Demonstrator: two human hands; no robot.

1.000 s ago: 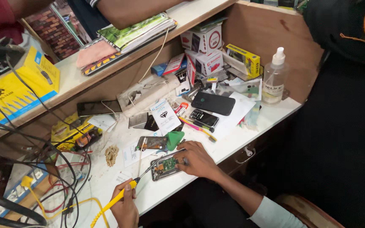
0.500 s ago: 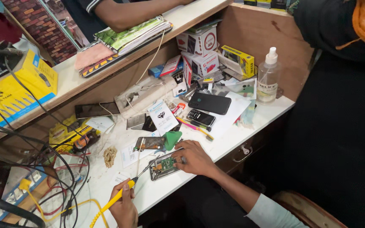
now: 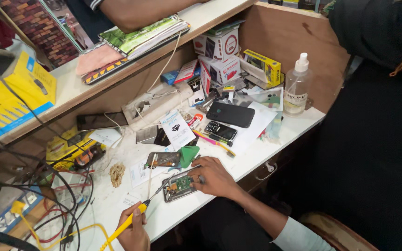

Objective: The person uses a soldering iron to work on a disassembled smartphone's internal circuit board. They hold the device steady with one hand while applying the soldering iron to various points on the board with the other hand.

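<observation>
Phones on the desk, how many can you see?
4, maybe more under the clutter: the opened phone under the right hand, a black smartphone on papers, a small keypad phone beside it, and a dark phone by the wall.

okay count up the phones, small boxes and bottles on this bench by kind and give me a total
Phones: 4, namely an opened phone under the right hand, a black smartphone, a keypad phone, and a dark phone by the wall.
Small boxes: 3, namely two white boxes and a yellow box.
Bottles: 1, a clear bottle.
Total: 8
</observation>
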